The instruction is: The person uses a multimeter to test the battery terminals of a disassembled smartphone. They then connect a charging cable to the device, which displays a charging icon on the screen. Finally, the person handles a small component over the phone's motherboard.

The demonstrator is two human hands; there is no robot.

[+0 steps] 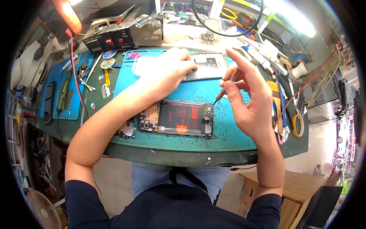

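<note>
An opened smartphone (pixel 182 117) lies on the blue work mat (pixel 232 135), its large black battery and its circuit parts exposed. My right hand (pixel 249 93) holds a thin screwdriver (pixel 222 92) between thumb and fingers, forefinger raised. The tool's dark tip points down at the phone's upper right corner; I cannot tell whether it touches. Behind the phone lies a flat phone screen panel (pixel 209 65), silvery side up. My left hand (pixel 169 72) reaches over that panel's left part, its fingertips pinched together on or just above it. Anything between those fingertips is hidden.
A black power box (pixel 118 39) with red switches stands at the back left. Solder spools (pixel 108 63) and a soldering iron (pixel 63 93) lie on the left. Pliers, brushes and an orange tape roll (pixel 298 126) crowd the right edge. A red cable (pixel 74 72) hangs at the left.
</note>
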